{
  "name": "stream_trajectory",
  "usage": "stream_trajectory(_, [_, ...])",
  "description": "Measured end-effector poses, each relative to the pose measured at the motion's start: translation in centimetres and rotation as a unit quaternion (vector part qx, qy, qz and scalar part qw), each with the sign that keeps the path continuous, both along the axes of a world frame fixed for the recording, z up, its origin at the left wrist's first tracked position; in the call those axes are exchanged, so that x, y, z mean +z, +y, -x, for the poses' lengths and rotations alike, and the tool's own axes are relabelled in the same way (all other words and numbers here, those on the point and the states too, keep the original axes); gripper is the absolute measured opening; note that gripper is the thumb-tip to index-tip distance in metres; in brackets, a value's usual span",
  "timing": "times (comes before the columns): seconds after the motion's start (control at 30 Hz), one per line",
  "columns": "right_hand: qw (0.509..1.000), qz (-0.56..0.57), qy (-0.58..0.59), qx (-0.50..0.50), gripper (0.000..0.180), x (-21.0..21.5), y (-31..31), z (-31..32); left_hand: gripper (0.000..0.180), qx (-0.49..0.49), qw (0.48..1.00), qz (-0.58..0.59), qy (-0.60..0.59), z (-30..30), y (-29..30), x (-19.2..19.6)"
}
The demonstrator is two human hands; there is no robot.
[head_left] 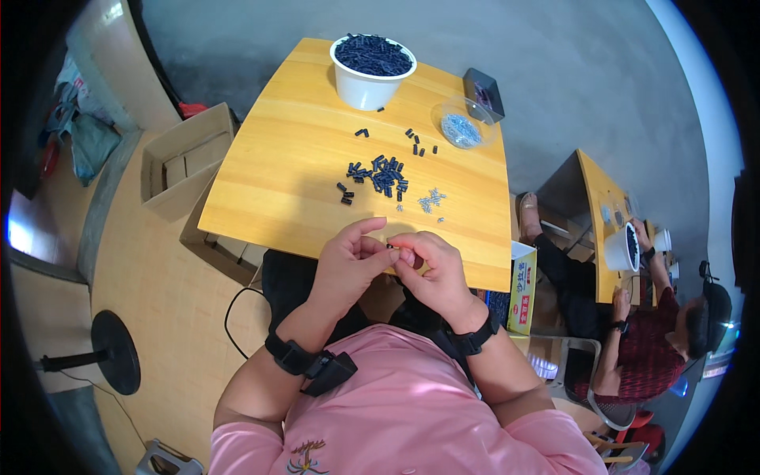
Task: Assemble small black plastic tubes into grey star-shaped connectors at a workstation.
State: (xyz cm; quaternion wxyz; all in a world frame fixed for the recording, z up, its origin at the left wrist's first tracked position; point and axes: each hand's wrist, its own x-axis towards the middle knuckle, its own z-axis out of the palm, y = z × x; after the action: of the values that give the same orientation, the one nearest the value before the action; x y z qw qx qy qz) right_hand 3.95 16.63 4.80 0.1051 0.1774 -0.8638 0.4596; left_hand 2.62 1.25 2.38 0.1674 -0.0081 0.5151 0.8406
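While the left hand [346,261] and right hand [439,273] pinched a dark bit [389,246] mid-frame, its long way unclear, silver bits [428,203] lay above, nearer the right hand.

A tiny dark piece [390,246], up at the fingertips of the left hand [346,261] and right hand [435,269], mostly hidden!
Beyond, short black cylindrical pieces [385,177] lie heaped every which way; just right, small silvery pieces [429,201] scatter loosely across the desk [273,174].
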Motion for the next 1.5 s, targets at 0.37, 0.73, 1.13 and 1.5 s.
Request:
stream_trajectory(0.37, [0.997,-0.05,0.024,-0.056,0.027,-0.9,-0.4,0.1,0.024,-0.046,0.993,0.038,-0.104,0.3,-0.3,-0.8])
stream_trajectory(0.73, [0.966,-0.136,-0.101,-0.197,0.013,-2.6,6.9,1.1,0.022,0.068,0.996,0.052,-0.023,2.4,-0.3,-2.3])
stream_trajectory(1.13, [0.95,-0.19,-0.067,-0.239,0.008,-3.6,7.1,5.8,0.022,0.015,0.997,0.044,-0.054,4.7,-1.0,-3.7])
stream_trajectory(1.5, [0.936,-0.242,-0.07,-0.246,0.01,-4.0,5.8,6.8,0.02,0.018,0.997,0.066,-0.037,4.4,-0.9,-4.0])
